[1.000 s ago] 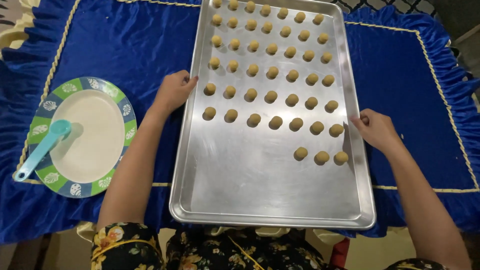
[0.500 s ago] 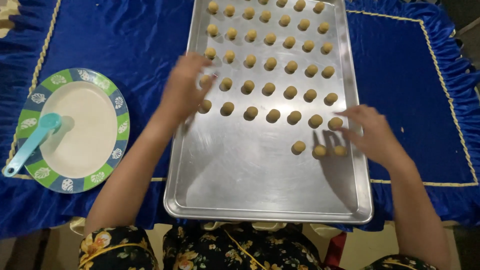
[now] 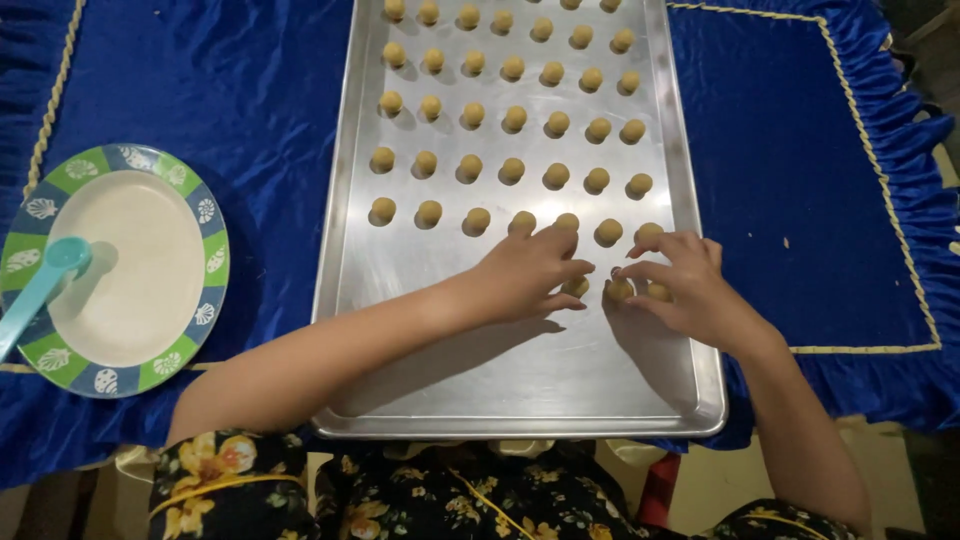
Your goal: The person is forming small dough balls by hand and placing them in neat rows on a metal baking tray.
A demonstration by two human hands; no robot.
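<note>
A long metal baking tray (image 3: 400, 330) lies on a blue cloth, with several rows of small tan dough balls (image 3: 512, 170) on its far part. My left hand (image 3: 530, 272) rests over the tray's nearest row, its fingertips touching a dough ball (image 3: 575, 287). My right hand (image 3: 680, 280) is close beside it, fingers pinched around another dough ball (image 3: 620, 290), with a third ball (image 3: 657, 292) under its fingers. The near part of the tray is bare metal.
A round plate (image 3: 115, 270) with a green and blue rim sits left of the tray, with a light blue spoon (image 3: 40, 290) lying on it. The blue cloth (image 3: 800, 180) has a gold cord border and a ruffled edge.
Both hands left the tray's side rims and came together over the nearest row of dough balls. The view shifted nearer to the tray.
</note>
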